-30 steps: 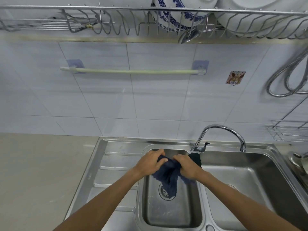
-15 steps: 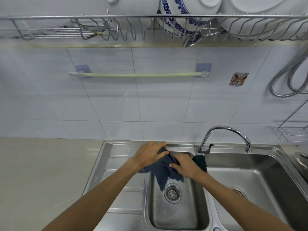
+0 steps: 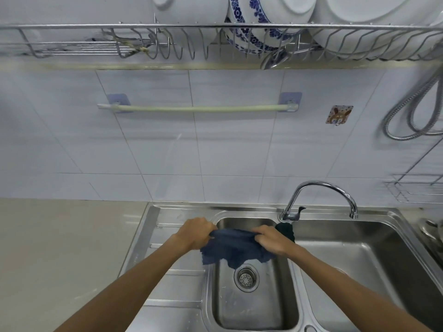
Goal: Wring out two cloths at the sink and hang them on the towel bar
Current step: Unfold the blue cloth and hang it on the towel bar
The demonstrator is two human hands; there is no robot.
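A dark blue cloth [image 3: 233, 248] is stretched between my hands above the small sink basin [image 3: 251, 307]. My left hand [image 3: 197, 233] grips its left edge and my right hand [image 3: 271, 239] grips its right edge. The cloth's lower part hangs loose over the drain [image 3: 247, 278]. A second, darker cloth [image 3: 286, 231] lies draped on the divider just behind my right hand, under the tap base. The pale green towel bar [image 3: 196, 108] is on the tiled wall above, with nothing hanging on it.
A chrome tap [image 3: 321, 188] arches over the larger right basin [image 3: 359, 259]. A wire dish rack [image 3: 215, 41] with plates hangs overhead. A metal hose [image 3: 412, 111] loops at the right wall. A beige counter [image 3: 60, 259] lies to the left.
My hands have pulled apart, spreading the bunched blue cloth out flat between them. The view has tilted up a little.
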